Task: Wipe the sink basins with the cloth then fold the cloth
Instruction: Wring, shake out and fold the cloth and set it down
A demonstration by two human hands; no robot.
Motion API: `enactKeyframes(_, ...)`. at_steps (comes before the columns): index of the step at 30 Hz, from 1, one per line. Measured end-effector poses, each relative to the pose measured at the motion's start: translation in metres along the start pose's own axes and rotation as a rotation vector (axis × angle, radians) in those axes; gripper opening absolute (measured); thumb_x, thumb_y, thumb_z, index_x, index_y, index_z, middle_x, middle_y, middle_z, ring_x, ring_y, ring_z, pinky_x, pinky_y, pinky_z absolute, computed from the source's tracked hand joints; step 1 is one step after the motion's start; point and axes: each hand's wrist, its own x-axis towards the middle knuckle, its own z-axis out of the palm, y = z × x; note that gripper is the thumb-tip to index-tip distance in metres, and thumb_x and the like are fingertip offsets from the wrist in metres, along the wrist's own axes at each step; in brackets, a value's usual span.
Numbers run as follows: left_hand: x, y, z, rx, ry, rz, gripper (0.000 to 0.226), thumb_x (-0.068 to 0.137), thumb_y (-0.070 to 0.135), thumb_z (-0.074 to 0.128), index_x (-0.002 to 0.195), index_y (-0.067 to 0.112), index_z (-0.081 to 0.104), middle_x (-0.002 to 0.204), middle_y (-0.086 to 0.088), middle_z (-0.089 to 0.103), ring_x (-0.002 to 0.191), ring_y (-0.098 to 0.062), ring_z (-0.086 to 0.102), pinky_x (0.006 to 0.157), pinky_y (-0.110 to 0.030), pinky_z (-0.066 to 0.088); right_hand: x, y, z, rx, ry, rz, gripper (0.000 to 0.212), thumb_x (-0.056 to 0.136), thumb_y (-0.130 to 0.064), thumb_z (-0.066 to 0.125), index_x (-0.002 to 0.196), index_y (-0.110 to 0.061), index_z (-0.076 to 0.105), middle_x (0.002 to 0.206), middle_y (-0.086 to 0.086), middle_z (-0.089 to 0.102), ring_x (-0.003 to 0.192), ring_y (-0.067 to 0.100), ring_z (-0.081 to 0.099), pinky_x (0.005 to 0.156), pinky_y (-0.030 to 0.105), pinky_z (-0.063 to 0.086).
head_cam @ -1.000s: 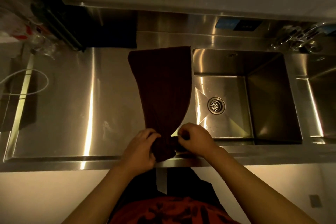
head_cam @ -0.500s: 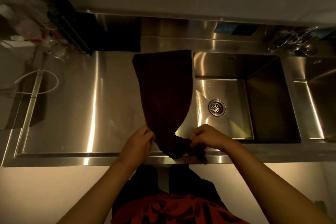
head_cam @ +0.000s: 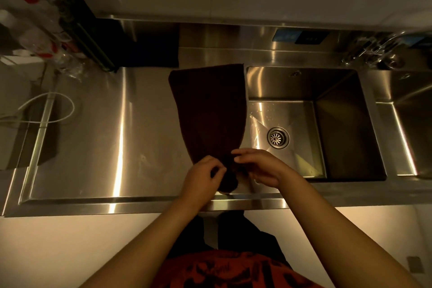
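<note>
A: Head view, centre frame: dark maroon terry cloth [head_cam: 208,110] lies lengthwise on the stainless-steel tabletop [head_cam: 100,135], its right edge just beside the left rim of the steel sink basin [head_cam: 304,86]. Far end spread wide, near end bunched narrow at the front lip.

B: Hands?

A: Both at the bunched end, lower centre. Left hand [head_cam: 202,180] has fingers curled & pinching the cloth, so that grip is closed on fabric. Right hand [head_cam: 261,168] hovers w/ thumb & fingers partly bent over the cloth; can't tell whether it actually pinches anything.

B: Wiping done?

A: My guess, yes. Droplets show near the round drain strainer [head_cam: 277,137], & the cloth is off the basin, so this looks like the fold stage.

B: How to do it well?

A: Un-bunch first. Find each near corner, one per hand, pull them apart till the near edge is as wide as the far edge. Then lift both corners & carry them to the far corners, matching edges before pressing flat. Keep the cloth clear of the basin rim so it doesn't slide in. Second basin [head_cam: 409,124] at right edge isn't involved.
</note>
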Motion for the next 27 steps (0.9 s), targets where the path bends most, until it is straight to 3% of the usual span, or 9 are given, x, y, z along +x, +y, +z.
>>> enactKeyframes(5, 0.008, 0.019, -0.015, -0.196, -0.091, -0.05, 0.039, 0.086, 0.033, 0.082, 0.112, 0.051, 0.058, 0.113, 0.024, 0.062, 0.105, 0.005, 0.064, 0.082, -0.011, 0.054, -0.008, -0.007, 0.003, 0.053, -0.073, -0.058, 0.05, 0.084, 0.021, 0.056, 0.131, 0.002, 0.061, 0.128, 0.026, 0.065, 0.122, 0.037, 0.063, 0.108, 0.041, 0.049)
enactKeyframes(7, 0.011, 0.025, -0.008, -0.197, -0.053, -0.024, 0.033, 0.09, 0.029, 0.079, 0.109, 0.048, 0.06, 0.114, 0.022, 0.061, 0.104, 0.004, 0.064, 0.082, -0.013, 0.055, -0.006, -0.005, 0.009, -0.03, -0.039, -0.104, 0.045, 0.084, 0.016, 0.063, 0.127, 0.002, 0.065, 0.124, 0.025, 0.068, 0.118, 0.036, 0.066, 0.106, 0.041, 0.05)
enactKeyframes(11, 0.016, 0.025, -0.013, -0.313, 0.043, -0.075, 0.028, 0.096, 0.016, 0.072, 0.094, 0.043, 0.065, 0.097, 0.017, 0.068, 0.091, -0.001, 0.069, 0.075, -0.012, 0.053, -0.006, -0.01, 0.007, -0.289, 0.165, -0.257, 0.044, 0.082, -0.001, 0.078, 0.124, -0.009, 0.07, 0.112, 0.007, 0.076, 0.11, 0.022, 0.071, 0.097, 0.033, 0.056)
enactKeyframes(14, 0.014, 0.023, -0.038, -0.357, 0.111, -0.118, 0.03, 0.098, 0.017, 0.07, 0.094, 0.047, 0.064, 0.095, 0.02, 0.069, 0.09, 0.001, 0.069, 0.073, -0.011, 0.052, -0.017, -0.029, -0.004, -0.494, 0.249, -0.389, 0.03, 0.083, -0.004, 0.077, 0.106, -0.024, 0.079, 0.104, -0.007, 0.077, 0.099, 0.002, 0.07, 0.08, 0.014, 0.054)
enactKeyframes(16, 0.014, 0.023, -0.06, -0.38, 0.178, -0.105, 0.03, 0.099, 0.017, 0.069, 0.095, 0.046, 0.063, 0.096, 0.021, 0.069, 0.093, 0.002, 0.068, 0.076, -0.01, 0.051, -0.026, -0.045, -0.005, -0.572, 0.287, -0.486, 0.028, 0.087, -0.002, 0.072, 0.098, -0.026, 0.08, 0.101, -0.011, 0.076, 0.097, -0.002, 0.069, 0.077, 0.009, 0.051)
enactKeyframes(18, 0.016, 0.027, -0.079, -0.388, 0.185, -0.064, 0.021, 0.101, 0.021, 0.068, 0.099, 0.042, 0.062, 0.1, 0.017, 0.07, 0.097, 0.0, 0.068, 0.078, -0.011, 0.052, -0.031, -0.06, -0.001, -0.611, 0.302, -0.569, 0.028, 0.09, 0.0, 0.066, 0.099, -0.022, 0.08, 0.099, -0.008, 0.076, 0.096, 0.0, 0.069, 0.081, 0.011, 0.052)
enactKeyframes(21, 0.024, 0.039, -0.098, -0.426, 0.186, -0.01, 0.01, 0.097, 0.032, 0.068, 0.104, 0.037, 0.063, 0.097, 0.008, 0.069, 0.095, -0.009, 0.069, 0.078, -0.017, 0.055, -0.034, -0.077, 0.011, -0.608, 0.254, -0.614, 0.024, 0.094, 0.0, 0.058, 0.105, -0.011, 0.076, 0.099, 0.009, 0.073, 0.095, 0.015, 0.07, 0.086, 0.027, 0.059)
enactKeyframes(23, 0.031, 0.045, -0.11, -0.438, 0.206, 0.0, 0.018, 0.092, 0.034, 0.074, 0.107, 0.035, 0.064, 0.098, 0.005, 0.069, 0.095, -0.014, 0.07, 0.078, -0.021, 0.056, -0.034, -0.088, 0.02, -0.545, 0.223, -0.619, 0.026, 0.095, 0.001, 0.053, 0.104, -0.01, 0.074, 0.098, 0.016, 0.071, 0.089, 0.017, 0.071, 0.081, 0.036, 0.061)
enactKeyframes(27, 0.036, 0.04, -0.141, -0.297, 0.255, 0.006, 0.041, 0.09, 0.022, 0.082, 0.124, 0.041, 0.068, 0.111, 0.01, 0.071, 0.104, -0.004, 0.07, 0.082, -0.014, 0.056, -0.037, -0.106, 0.015, -0.529, 0.317, -0.7, 0.035, 0.096, -0.003, 0.053, 0.091, -0.029, 0.075, 0.083, -0.006, 0.075, 0.083, 0.009, 0.071, 0.073, 0.029, 0.057)
